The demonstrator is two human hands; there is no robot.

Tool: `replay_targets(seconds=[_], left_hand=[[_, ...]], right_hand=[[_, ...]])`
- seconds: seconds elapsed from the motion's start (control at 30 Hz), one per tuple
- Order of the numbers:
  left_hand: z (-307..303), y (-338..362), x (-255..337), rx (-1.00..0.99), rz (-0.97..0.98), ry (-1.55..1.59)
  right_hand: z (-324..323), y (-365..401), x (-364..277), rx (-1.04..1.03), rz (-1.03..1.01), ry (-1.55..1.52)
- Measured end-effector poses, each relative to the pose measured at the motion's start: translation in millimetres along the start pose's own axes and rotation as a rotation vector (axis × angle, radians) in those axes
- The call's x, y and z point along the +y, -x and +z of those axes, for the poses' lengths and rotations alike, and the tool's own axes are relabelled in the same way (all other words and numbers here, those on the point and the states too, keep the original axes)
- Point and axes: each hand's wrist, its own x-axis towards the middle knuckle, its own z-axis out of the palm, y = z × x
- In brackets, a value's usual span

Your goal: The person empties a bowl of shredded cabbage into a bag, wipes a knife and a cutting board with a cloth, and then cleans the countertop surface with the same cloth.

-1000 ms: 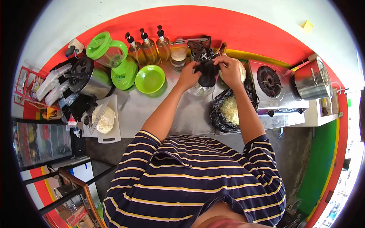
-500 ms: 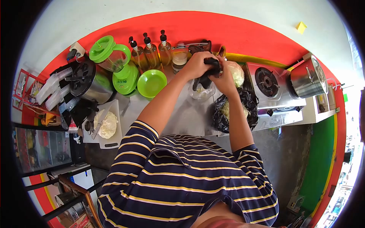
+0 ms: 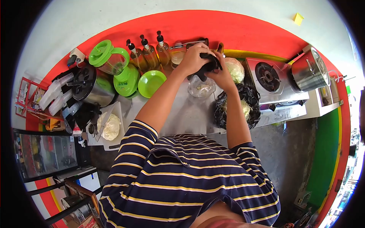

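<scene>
I have both hands up at the far edge of the tabletop (image 3: 182, 114), working a black bundle (image 3: 207, 67) between them. It looks like a crumpled plastic bag, though I cannot tell for sure. My left hand (image 3: 194, 57) closes over its top with the fingers curled down around it. My right hand (image 3: 223, 74) clamps it from the side and below. Both grips are shut tight on the bundle, with no gap showing, and it hangs in the air, touching nothing on the tabletop.

I judge this to be the handling step: twisting or pulling the bundle apart to find its mouth or free its end. The next move calls for one hand to hold firm while the other loosens enough to shift its hold without letting the thing drop.

Just beneath my hands lies a clear bag (image 3: 201, 88). To its right sits an open black sack of shredded cabbage (image 3: 237, 108), with a cabbage head (image 3: 235, 70) beside my right hand. The pump bottles (image 3: 149, 53) stand along the far edge to my left, close enough that my elbow must mind them.
</scene>
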Motion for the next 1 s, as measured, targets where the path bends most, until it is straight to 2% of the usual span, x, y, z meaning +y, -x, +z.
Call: replay_targets(seconds=[0.07, 0.1, 0.13, 0.2, 0.23, 0.33, 0.37, 0.4, 0.47, 0.5, 0.6, 0.63, 0.67, 0.73, 0.77, 0.83, 0.87, 0.9, 0.93, 0.97, 1.0], left_hand=[[7.8, 2.4, 2.4, -0.050, -0.136, 0.169], [8.3, 0.7, 3.4, -0.018, -0.163, 0.143], [6.5, -0.1, 3.8, -0.026, -0.163, 0.143], [-8.0, -3.5, 11.0, -0.036, -0.183, -0.067], [-13.5, -2.0, 6.4, -0.074, -0.204, -0.067], [-16.4, 15.9, -9.1, 0.021, -0.079, -0.130], [-16.7, 21.1, -17.4, -0.079, -0.154, -0.094], [-12.7, 26.5, -21.5, -0.081, -0.158, -0.093], [-4.2, 35.8, -26.5, -0.108, -0.229, 0.323], [-2.2, 45.0, -25.5, -0.113, -0.368, 0.299], [13.6, 69.0, -49.7, -0.128, -0.440, 0.484], [18.2, 77.7, -48.5, -0.125, -0.577, 0.456], [22.4, 82.5, -48.9, -0.126, -0.576, 0.457], [31.0, 88.7, -50.8, -0.166, -0.445, -0.080], [38.7, 94.8, -65.3, -0.167, -0.443, -0.076], [54.7, 107.3, -99.6, -0.071, -0.173, -0.315], [56.6, 101.6, -97.2, -0.070, -0.172, -0.312], [60.3, 95.6, -94.4, 0.018, -0.193, -0.050], [62.2, 91.9, -91.8, 0.105, -0.215, 0.211], [52.9, 84.7, -73.7, 0.103, -0.218, 0.214], [35.9, 72.6, -41.9, 0.030, -0.331, 0.367]], right_hand=[[9.7, -5.6, -41.1, -0.053, -0.075, 0.190], [16.8, -4.2, -49.6, 0.029, -0.083, 0.223], [13.6, -5.7, -34.0, 0.036, -0.081, 0.220], [6.5, -12.1, -0.3, 0.058, 0.038, 0.729], [1.2, -6.7, 5.2, 0.069, 0.127, 0.632], [-4.4, -2.5, 6.1, 0.066, 0.045, 0.476], [-0.2, -3.4, -3.4, 0.029, 0.060, 0.284], [2.7, -4.8, -17.9, 0.029, 0.065, 0.283], [5.4, -10.0, -41.0, -0.106, 0.061, 0.210], [6.3, -14.3, -39.7, -0.127, 0.077, 0.144], [1.9, -23.5, -46.1, -0.186, -0.027, 0.279], [0.7, -24.4, -51.2, -0.183, -0.027, 0.280], [-0.7, -24.5, -59.6, -0.139, -0.041, 0.270], [-1.9, -22.8, -74.4, -0.093, -0.054, 0.264], [-1.5, -21.4, -80.3, -0.061, -0.050, 0.253], [-3.1, -20.4, -76.0, -0.031, -0.044, 0.247], [-2.4, -19.6, -68.0, -0.035, -0.092, 0.378], [-4.2, -19.3, -60.7, -0.040, -0.138, 0.509], [-8.0, -19.5, -54.0, -0.039, -0.136, 0.511], [-8.6, -18.1, -52.6, -0.081, -0.104, 0.573], [-9.3, -15.4, -51.0, -0.122, -0.068, 0.635]])
